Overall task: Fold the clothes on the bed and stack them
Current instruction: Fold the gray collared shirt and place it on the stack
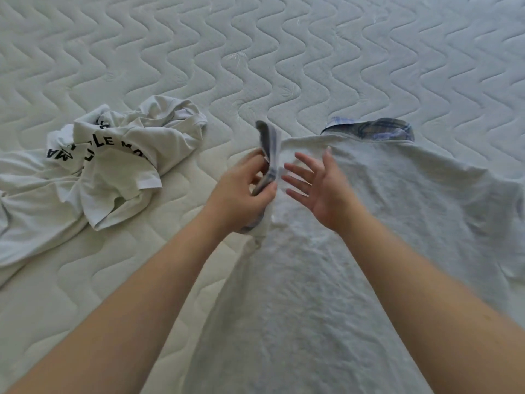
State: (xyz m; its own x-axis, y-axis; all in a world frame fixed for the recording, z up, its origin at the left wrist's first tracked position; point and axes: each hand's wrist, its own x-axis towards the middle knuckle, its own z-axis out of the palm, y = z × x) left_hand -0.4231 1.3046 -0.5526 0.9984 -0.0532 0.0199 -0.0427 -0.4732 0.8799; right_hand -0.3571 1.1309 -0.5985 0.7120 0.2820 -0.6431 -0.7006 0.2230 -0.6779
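Head view, angled down, close over bed (pixel 284 52)

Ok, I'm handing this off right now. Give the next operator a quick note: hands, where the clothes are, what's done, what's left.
Left hand: pinches the left edge of the grey shirt, lifted off the mattress.
Right hand: open, fingers spread, above the shirt, holding nothing.
Grey shirt: spread out on the bed in front of you, plaid-lined collar at the far end.
White printed t-shirt: crumpled to the left, lying on more pale fabric at the left edge.
Done: nothing folded or stacked in view.
Left: fold the grey shirt, then the white pile, and stack them.
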